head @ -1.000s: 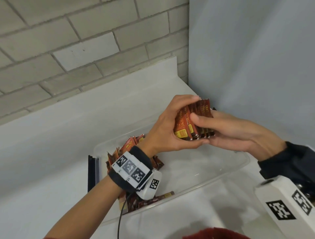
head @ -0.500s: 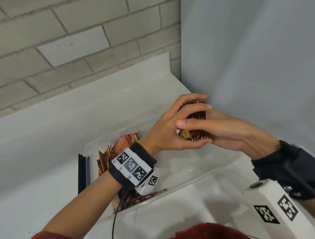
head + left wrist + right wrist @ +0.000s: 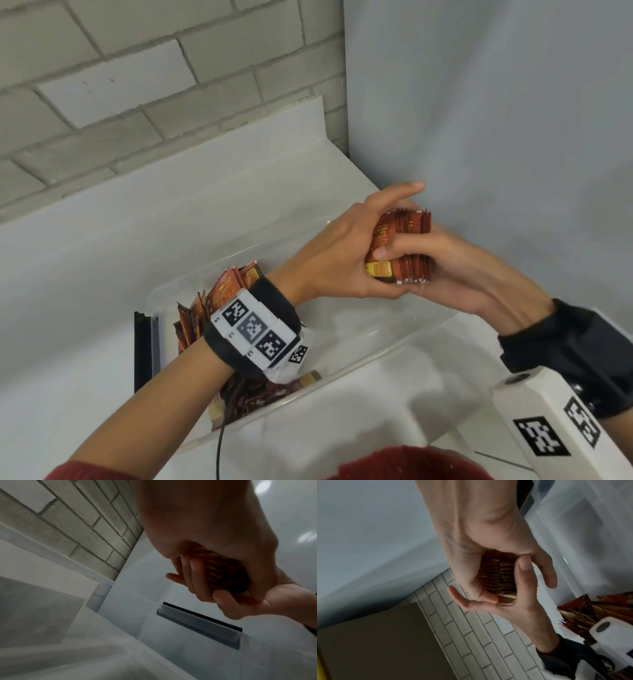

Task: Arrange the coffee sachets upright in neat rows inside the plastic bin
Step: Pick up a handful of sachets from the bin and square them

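A stack of sachets (image 3: 402, 248) sits clamped between both hands in the air above the right end of the bin (image 3: 394, 346), faces pressed together, long axes running roughly up and down with the yellow-banded ends low. The left hand (image 3: 342, 253) curls round the stack from the left, its thumb under the lower edges and one finger lifted straight above the tops; the right hand (image 3: 459, 270) cups it from the right, thumb laid across the front face. Both touch the stack, so neither is nearer. The bare bin floor lies straight below the stack, and that drop is what the coming move seems to turn on: already upright, the stack probably needs only lowering, not turning. More sachets (image 3: 219, 301) stand and lie in a loose jumble at the left end of the bin, well apart from the held stack. The bin rests on a white counter (image 3: 102, 274) in a corner, brick wall (image 3: 137, 85) behind.
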Demonstrator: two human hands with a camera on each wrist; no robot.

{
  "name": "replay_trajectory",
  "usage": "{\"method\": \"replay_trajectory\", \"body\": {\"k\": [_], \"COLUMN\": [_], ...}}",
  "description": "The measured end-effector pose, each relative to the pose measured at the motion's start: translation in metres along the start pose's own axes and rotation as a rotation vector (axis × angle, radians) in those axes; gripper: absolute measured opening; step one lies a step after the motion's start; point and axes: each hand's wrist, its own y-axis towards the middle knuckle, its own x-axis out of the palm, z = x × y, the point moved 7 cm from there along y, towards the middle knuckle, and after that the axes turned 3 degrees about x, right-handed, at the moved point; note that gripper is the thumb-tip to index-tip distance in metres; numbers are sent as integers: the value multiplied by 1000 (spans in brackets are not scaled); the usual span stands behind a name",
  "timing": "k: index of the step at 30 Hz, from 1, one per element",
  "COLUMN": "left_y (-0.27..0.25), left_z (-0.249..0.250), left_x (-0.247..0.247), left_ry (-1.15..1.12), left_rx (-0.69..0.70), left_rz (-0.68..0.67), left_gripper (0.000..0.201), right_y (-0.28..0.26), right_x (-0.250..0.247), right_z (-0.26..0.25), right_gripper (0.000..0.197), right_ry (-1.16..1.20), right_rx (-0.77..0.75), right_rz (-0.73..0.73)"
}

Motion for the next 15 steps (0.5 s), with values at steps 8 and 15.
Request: {"method": "replay_trajectory", "body": {"k": [8,15], "left_y": [10,3], "left_z": [0,-36], "left_x": [11,-13], "left_ry": [-36,-356], "left_rx": [-4,-316], "left_rz": [-137,11], "left_gripper": [105,60], "right_y": [3,-3], "right_x": [-19,-33], "right_z": [15,7], "right_gripper": [25,42], "right_ry": [179,203], "right_rx": [35,-7], "right_rz": [80,88]}}
